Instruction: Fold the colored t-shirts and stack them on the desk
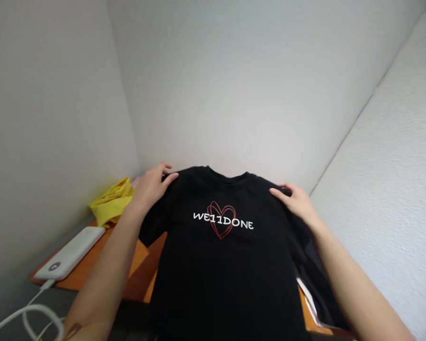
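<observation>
A black T-shirt (pixel 227 274) hangs spread out in front of me, its front facing me. White letters and a red heart outline (pixel 221 220) are printed across its chest. My left hand (pixel 156 183) pinches the shirt at the shoulder on the left, thumb in front and fingers behind. At the opposite shoulder, my right hand (pixel 294 200) grips the cloth the same way. The shirt's lower part runs out of the bottom of the view.
On the orange-brown wooden table (pixel 81 265) lies a white power bank (pixel 71 251) with a white cable (pixel 39 308) plugged in. Yellow cloth (pixel 111 201) is bunched behind it. Dark fabric (pixel 323 284) lies at the right. Pale walls (pixel 234 85) enclose the table.
</observation>
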The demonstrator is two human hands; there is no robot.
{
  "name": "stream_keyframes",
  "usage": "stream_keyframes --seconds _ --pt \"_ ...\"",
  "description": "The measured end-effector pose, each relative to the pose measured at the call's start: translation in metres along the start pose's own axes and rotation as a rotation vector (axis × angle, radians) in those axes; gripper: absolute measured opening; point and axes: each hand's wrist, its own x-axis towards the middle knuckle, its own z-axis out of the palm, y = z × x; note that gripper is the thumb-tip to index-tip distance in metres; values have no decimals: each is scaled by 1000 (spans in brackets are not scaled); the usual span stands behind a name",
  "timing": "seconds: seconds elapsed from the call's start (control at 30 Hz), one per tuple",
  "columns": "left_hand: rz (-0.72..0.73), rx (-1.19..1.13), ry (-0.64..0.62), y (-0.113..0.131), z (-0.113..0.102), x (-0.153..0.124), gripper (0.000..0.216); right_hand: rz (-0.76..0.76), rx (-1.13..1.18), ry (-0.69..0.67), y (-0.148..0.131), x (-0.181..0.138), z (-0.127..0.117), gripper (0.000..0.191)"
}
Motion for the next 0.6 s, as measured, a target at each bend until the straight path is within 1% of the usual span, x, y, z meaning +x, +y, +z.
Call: stream_keyframes --seconds 0.03,0.1,0.17,0.2,0.27,0.3,0.33,0.37,0.4,0.47,0.53,0.6 --pt "25 47 -47 -3 20 -3 41 -40 -116 -23 13 6 18 48" --pt "118 72 -167 -5 54 -20 44 -129 -290 -106 35 8 52 53" --pt "196 31 -340 -2 84 -48 47 -193 -371 -257 51 -2 80 55" --pt "209 18 -448 0 97 -64 50 -208 -392 -346 58 -10 92 57" --pt "168 45 -677 3 119 -92 60 -209 -438 -515 68 -27 112 64" --pt "121 80 -773 5 128 -103 67 -188 -471 -592 72 -35 120 68" --pt "75 114 -843 6 135 -112 72 -157 -508 -658 76 -42 126 71" --pt "39 142 -883 8 140 -118 76 -125 -540 -712 80 -47 129 73" --pt "13 166 -896 11 142 -122 78 -102 -558 -753 83 -49 131 75" --pt "4 190 -857 22 140 -127 79 -120 -526 -784 90 -43 131 74" --pt "75 147 -803 43 132 -133 78 -169 -429 -719 97 -24 126 67" --pt "255 10 -754 75 127 -148 77 -138 -377 -582 105 2 123 56"
